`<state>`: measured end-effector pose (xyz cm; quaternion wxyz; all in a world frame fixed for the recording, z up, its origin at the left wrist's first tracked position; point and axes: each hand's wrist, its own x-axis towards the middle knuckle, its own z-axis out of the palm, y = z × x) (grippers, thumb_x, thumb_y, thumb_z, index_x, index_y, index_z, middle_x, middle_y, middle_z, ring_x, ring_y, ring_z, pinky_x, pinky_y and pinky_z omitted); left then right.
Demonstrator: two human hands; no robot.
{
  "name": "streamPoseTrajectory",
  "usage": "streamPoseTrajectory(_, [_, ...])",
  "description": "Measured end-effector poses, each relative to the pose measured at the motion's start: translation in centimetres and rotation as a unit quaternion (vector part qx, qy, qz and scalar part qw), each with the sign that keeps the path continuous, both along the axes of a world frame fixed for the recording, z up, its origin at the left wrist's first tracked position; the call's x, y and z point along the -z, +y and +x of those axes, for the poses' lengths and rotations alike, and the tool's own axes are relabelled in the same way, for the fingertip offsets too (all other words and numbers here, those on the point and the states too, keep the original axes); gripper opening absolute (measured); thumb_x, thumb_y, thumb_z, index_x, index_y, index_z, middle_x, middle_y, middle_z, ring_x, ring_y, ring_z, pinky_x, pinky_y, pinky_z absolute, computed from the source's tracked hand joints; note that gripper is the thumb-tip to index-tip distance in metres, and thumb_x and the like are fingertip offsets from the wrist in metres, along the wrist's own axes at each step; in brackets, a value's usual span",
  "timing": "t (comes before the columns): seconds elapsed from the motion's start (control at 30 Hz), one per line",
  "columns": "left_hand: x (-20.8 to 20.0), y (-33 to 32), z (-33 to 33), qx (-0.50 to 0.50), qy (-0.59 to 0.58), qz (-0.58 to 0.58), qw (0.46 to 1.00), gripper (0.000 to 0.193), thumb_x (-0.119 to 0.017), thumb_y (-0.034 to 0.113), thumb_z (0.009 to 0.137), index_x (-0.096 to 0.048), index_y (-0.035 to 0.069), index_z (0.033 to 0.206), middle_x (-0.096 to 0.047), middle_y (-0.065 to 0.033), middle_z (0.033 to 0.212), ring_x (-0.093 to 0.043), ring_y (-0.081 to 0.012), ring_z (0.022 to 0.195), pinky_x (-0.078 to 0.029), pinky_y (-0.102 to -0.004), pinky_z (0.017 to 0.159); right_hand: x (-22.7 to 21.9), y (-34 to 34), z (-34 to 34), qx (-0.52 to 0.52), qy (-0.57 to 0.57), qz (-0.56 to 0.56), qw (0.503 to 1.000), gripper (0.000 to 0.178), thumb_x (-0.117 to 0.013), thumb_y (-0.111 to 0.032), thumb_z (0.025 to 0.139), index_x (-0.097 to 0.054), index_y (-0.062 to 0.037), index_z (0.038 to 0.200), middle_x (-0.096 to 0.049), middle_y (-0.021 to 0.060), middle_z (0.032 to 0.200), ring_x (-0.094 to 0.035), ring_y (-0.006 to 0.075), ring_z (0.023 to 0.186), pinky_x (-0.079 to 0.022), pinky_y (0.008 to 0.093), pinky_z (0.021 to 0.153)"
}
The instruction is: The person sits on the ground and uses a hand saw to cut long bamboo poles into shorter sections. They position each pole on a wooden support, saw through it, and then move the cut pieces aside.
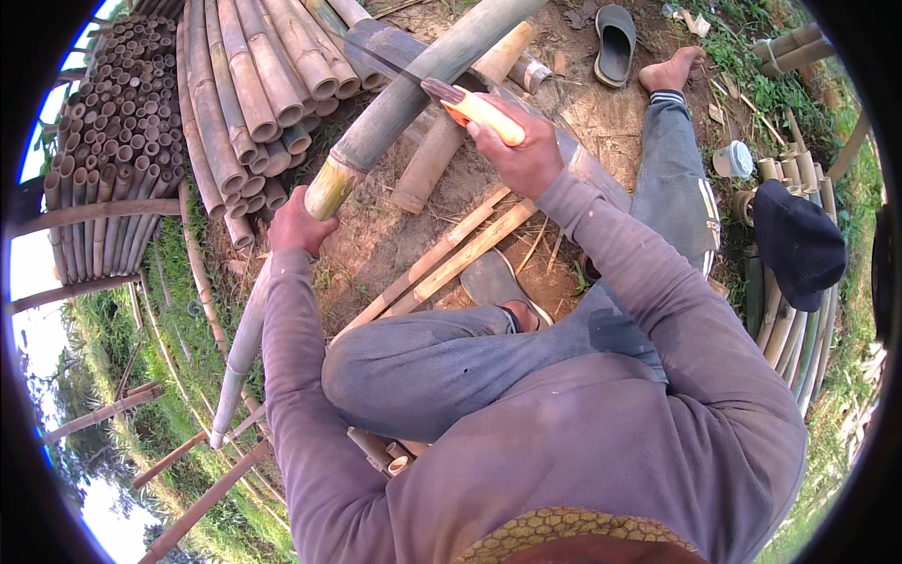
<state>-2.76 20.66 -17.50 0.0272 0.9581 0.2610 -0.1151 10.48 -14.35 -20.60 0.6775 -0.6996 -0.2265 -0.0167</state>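
A long green-grey bamboo pole (390,122) runs slantwise from the lower left to the top of the view. My left hand (303,226) is wrapped round it just below a pale, scraped joint. In my right hand (521,146) is a hand saw (484,115), gripped by its orange handle. Its thin dark blade points up and left and crosses the pole; whether the teeth touch the bamboo I cannot tell. Under the pole lie a thicker bamboo log (583,164) and a shorter bamboo piece (427,164).
Cut bamboo tubes (249,85) are piled at the upper left, beside a rack of stacked tubes (117,122). Split bamboo strips (442,258) lie before my bent leg. A loose sandal (615,45), a white cup (733,160) and a dark cap (799,244) on bamboo are at the right.
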Motion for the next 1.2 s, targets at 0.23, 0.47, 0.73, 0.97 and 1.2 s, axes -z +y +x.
streamPoseTrajectory(0.23, [-0.5,0.6,-1.1,-0.025,-0.005,0.003,1.0,0.066,-0.083,0.045,0.07,-0.065,0.021,0.129,-0.077,-0.0157,0.114,-0.072,-0.0381,0.107,-0.057,-0.0497,0.092,1.0,-7.3,-6.2,0.01,-0.01,-0.048,0.999,0.048,-0.077,-0.015,0.093,-0.065,0.0061,0.134,-0.075,0.0184,0.123,-0.075,0.0248,0.109,-0.059,0.0347,0.095])
streamPoseTrajectory(0.47, [0.4,0.8,-1.0,-0.003,-0.014,0.006,1.0,0.065,-0.084,0.044,0.068,-0.065,0.021,0.126,-0.077,-0.0168,0.11,-0.073,-0.0382,0.105,-0.057,-0.0502,0.09,2.3,-12.1,-8.5,-0.015,-0.07,-0.09,0.993,0.048,-0.071,-0.009,0.096,-0.059,0.0112,0.138,-0.073,0.0224,0.126,-0.074,0.028,0.115,-0.057,0.0373,0.101])
streamPoseTrajectory(0.73, [-0.2,0.5,-0.6,-0.002,-0.03,-0.002,1.0,0.067,-0.085,0.043,0.069,-0.065,0.021,0.129,-0.077,-0.017,0.113,-0.073,-0.0387,0.107,-0.057,-0.0502,0.093,0.4,-1.8,-1.8,0.011,-0.017,-0.046,0.999,0.047,-0.079,-0.018,0.093,-0.067,0.0005,0.135,-0.076,0.0202,0.118,-0.078,0.0262,0.1,-0.06,0.0358,0.088])
streamPoseTrajectory(0.97, [1.2,1.0,-1.5,0.001,-0.02,0.008,1.0,0.069,-0.084,0.043,0.068,-0.065,0.018,0.129,-0.077,-0.0167,0.112,-0.073,-0.0388,0.105,-0.057,-0.0496,0.09,1.7,-16.8,-11.7,-0.004,-0.067,-0.118,0.991,0.045,-0.072,-0.001,0.093,-0.062,0.0096,0.136,-0.074,0.021,0.124,-0.075,0.0272,0.113,-0.058,0.0356,0.1])
streamPoseTrajectory(1.2, [0.4,0.0,-0.5,0.002,-0.014,0.017,1.0,0.069,-0.084,0.044,0.068,-0.065,0.019,0.129,-0.077,-0.0166,0.113,-0.074,-0.037,0.105,-0.058,-0.0486,0.091,-0.8,0.2,0.9,-0.004,-0.016,-0.043,0.999,0.041,-0.075,-0.03,0.096,-0.071,-0.0055,0.129,-0.076,0.0205,0.111,-0.076,0.0302,0.094,-0.059,0.0363,0.084])
